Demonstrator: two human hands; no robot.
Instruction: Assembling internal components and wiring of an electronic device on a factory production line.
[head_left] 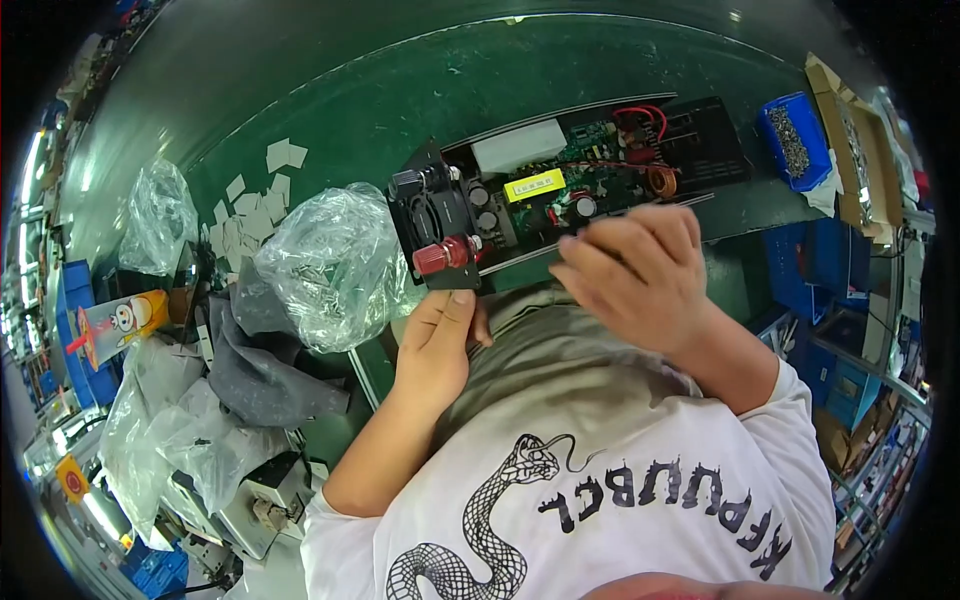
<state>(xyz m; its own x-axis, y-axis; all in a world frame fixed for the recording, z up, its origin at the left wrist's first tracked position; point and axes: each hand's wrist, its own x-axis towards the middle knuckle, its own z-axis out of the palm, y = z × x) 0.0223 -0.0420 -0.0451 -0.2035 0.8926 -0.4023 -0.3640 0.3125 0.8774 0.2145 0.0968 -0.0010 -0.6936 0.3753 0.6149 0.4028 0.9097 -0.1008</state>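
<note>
An open black electronics case (pixel 715 150) lies across the bench with its green circuit board (pixel 600 145) exposed. On the board sit a yellow-labelled block (pixel 534 186), a copper coil (pixel 661 181), round capacitors and red wires. A black end panel (pixel 462 212) with a fan stands at the case's left end, carrying a red terminal knob (pixel 440 256) and a black terminal knob (pixel 407 183). My left hand (pixel 436 340) pinches the panel's near lower corner. My right hand (pixel 645 275) hovers by the case's near side, fingers curled together; anything between the fingertips is hidden.
Small screws fill a blue bin (pixel 788 140) at the right, beside a cardboard box (pixel 855 150). Left of the case are a clear plastic bag (pixel 335 265), scattered white paper pieces (pixel 245 220) and a dark grey cloth (pixel 270 365). The green bench (pixel 370 100) extends behind.
</note>
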